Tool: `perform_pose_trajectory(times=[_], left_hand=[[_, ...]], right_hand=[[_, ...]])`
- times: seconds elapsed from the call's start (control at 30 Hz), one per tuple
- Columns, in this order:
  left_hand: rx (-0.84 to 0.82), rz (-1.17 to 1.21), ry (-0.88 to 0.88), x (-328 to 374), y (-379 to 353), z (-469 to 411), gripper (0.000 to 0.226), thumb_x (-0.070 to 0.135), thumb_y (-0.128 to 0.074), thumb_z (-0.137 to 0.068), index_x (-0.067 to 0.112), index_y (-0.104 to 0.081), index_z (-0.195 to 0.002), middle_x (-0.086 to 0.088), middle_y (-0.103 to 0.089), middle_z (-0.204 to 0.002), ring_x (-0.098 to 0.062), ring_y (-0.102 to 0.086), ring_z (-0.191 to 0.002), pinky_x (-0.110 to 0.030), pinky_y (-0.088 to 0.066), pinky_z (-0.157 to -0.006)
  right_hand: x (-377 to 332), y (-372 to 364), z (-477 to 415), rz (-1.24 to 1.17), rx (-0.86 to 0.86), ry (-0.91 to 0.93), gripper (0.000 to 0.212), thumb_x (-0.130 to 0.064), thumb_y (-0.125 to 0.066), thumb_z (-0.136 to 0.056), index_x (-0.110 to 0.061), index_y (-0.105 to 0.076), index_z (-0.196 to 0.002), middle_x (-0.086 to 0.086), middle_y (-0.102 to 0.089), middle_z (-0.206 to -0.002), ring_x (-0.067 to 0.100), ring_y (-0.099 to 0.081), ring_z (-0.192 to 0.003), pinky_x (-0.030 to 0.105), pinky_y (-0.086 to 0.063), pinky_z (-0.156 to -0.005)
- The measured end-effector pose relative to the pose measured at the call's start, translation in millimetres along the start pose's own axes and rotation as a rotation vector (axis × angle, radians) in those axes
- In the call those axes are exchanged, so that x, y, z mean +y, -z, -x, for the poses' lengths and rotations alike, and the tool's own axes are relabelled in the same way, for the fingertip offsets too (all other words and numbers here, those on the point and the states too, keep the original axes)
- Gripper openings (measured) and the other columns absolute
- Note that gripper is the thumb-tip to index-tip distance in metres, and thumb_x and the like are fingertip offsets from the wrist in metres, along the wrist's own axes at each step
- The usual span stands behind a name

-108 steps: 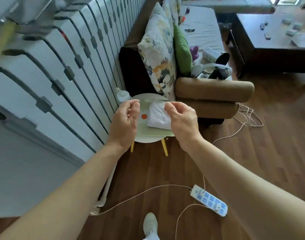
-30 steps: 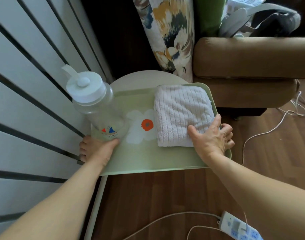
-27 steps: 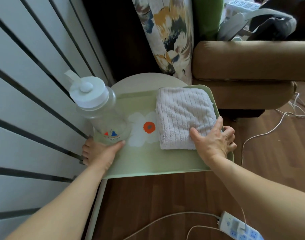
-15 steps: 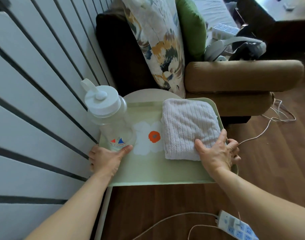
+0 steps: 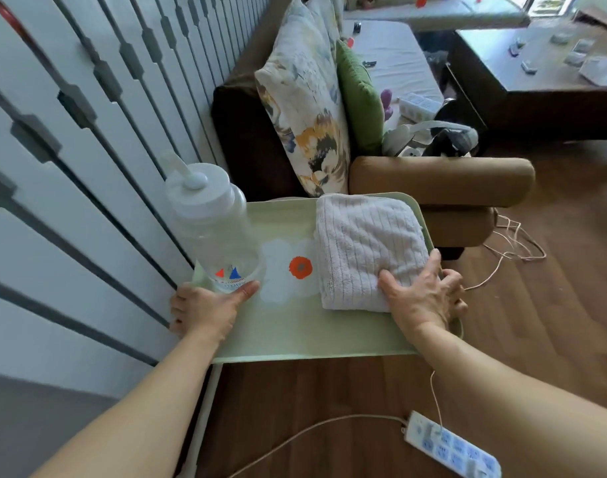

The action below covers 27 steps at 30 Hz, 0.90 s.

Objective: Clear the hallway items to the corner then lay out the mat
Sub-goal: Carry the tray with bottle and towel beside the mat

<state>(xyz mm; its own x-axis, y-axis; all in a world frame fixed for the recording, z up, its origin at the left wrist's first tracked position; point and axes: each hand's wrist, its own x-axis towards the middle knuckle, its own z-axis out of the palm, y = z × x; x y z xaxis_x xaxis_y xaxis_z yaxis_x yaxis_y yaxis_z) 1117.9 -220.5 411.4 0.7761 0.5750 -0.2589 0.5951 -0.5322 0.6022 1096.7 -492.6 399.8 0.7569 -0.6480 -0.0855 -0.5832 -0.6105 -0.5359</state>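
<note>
Under tray [image 5: 295, 343]: hands' [image 5: 205, 310] fingers hidden, probably gripping.

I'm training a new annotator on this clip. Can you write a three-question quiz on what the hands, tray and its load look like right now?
1. True or false: the folded towel lies on the tray.
2. Which hand has its thumb by the base of the plastic bottle? A left hand B right hand
3. Fill in: the power strip lies on the ____.

Key: 1 true; 2 A; 3 floor
</note>
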Motion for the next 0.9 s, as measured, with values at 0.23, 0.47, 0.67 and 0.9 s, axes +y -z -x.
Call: perform_pose_trajectory(times=[0.23, 0.47, 0.67, 0.9], left_hand=[[0.079, 0.014, 0.021, -10, 36, 68, 0.129, 0.068, -0.078, -0.043, -0.006, -0.024, -0.134, -0.023, -0.035, -0.137, -0.039, -0.033, -0.129, -0.05, -0.025, -0.105], [0.189, 0.078, 0.089, -39, 66, 151, 0.126, 0.067, -0.079, -0.043, -0.004, -0.028, -0.133, -0.022, -0.036, -0.138, -0.038, -0.035, -0.13, -0.047, -0.027, -0.105], [0.257, 0.104, 0.173, -67, 92, 206, 0.12, 0.066, -0.08, -0.042, -0.002, -0.032, -0.129, -0.019, -0.037, -0.136, -0.036, -0.038, -0.127, -0.045, -0.029, -0.103], [0.348, 0.123, 0.239, -105, 130, 250, 0.122, 0.069, -0.079, -0.04, -0.003, -0.033, -0.127, -0.02, -0.039, -0.134, -0.038, -0.04, -0.124, -0.046, -0.029, -0.101]], right_hand=[[15, 52, 30, -0.025, -0.009, 0.088, 0.095, -0.063, -0.057, -0.072, -0.02, -0.014, -0.146, 0.019, -0.031, -0.13, 0.037, -0.034, -0.118, 0.047, -0.023, -0.101], [41, 100, 67, -0.039, -0.05, 0.196, 0.097, -0.063, -0.058, -0.072, -0.02, -0.013, -0.147, 0.021, -0.029, -0.132, 0.038, -0.032, -0.122, 0.049, -0.021, -0.103], [52, 127, 102, -0.035, -0.09, 0.256, 0.097, -0.063, -0.058, -0.072, -0.021, -0.014, -0.147, 0.021, -0.029, -0.133, 0.04, -0.031, -0.124, 0.05, -0.021, -0.105], [55, 143, 153, -0.044, -0.116, 0.321, 0.097, -0.065, -0.058, -0.07, -0.022, -0.015, -0.146, 0.021, -0.03, -0.133, 0.04, -0.031, -0.122, 0.05, -0.021, -0.103]])
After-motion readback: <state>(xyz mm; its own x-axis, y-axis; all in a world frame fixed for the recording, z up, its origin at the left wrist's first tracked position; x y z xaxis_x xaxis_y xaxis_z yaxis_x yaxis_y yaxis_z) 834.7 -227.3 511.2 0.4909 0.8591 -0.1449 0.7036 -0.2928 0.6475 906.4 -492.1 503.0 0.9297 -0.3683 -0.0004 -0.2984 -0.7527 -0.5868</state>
